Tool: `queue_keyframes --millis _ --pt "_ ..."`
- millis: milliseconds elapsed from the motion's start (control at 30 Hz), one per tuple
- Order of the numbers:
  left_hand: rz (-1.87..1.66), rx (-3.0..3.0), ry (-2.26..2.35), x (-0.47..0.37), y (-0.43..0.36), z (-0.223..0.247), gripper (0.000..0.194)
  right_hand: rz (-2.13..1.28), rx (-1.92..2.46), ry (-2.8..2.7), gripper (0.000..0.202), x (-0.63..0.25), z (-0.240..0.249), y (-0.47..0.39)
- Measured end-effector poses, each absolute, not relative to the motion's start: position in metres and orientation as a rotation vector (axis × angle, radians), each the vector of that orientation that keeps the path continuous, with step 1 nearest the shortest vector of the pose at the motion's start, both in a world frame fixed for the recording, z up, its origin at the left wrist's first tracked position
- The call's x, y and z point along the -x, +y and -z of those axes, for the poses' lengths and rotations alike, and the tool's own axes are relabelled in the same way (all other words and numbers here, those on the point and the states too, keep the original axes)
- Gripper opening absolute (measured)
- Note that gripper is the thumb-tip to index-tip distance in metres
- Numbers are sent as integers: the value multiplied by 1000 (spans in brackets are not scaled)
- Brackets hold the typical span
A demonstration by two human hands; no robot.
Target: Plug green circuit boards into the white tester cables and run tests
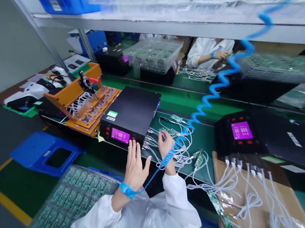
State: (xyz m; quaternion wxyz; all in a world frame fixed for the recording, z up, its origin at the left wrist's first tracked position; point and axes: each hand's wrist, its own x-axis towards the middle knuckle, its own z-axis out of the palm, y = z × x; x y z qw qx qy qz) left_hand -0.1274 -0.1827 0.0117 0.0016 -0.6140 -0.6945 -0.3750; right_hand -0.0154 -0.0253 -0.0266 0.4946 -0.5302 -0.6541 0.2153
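My left hand [135, 166] is open, fingers stretched out, at the lower front edge of a black tester box [133, 103] with a lit purple screen [120, 135]. A blue wrist strap [127, 189] is around that wrist. Right of the box, my right hand [166, 144] is closed, fingertips pinched together among white cables [184, 157] plugged into the box's side. What the pinch holds, if anything, is too small to make out. A green circuit board [177, 119] with wires lies behind this hand, and another circuit board [199, 160] lies to its right.
An orange fixture [83, 117] with a red-handled clamp stands left of the box. A second tester [241, 130] with cables sits at right. Trays of circuit boards [75, 195] lie lower left. A coiled blue cord [222, 79] hangs across the view. A co-worker's hand [220, 56] shows across the bench.
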Motion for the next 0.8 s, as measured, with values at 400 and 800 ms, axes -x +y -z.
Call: queue_keyframes --millis 400,800 --pt "1069 1886 -2203 134 -170 -28 65 -575 1371 -1774 48 12 31 -29" --pt "948 1966 -2099 123 -98 -49 53 -503 1228 -1781 39 -67 34 -188"
